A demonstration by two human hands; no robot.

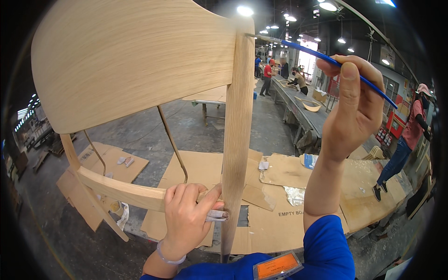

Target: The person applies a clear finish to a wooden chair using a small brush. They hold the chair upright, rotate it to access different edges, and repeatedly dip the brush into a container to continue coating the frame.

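Brushwork seems underway, remainder unclear: right hand pinches blue brush, tip at chair post. Left hand wraps fingers round rail.

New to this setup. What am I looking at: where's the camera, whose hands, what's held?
No robot here: these are a person's own bare hands. The single picture comes from a wide fisheye camera worn on their head, so straight edges bend near the rim; picture left is the person's left.

In front stands a wooden chair. The left hand grips its rail; a pale roll pokes out by the fingers, kind unclear. The right hand holds a blue brush, its tip at the top of the post.

Below lies cardboard with a crumpled white sheet on it. A co-worker stands at far right.
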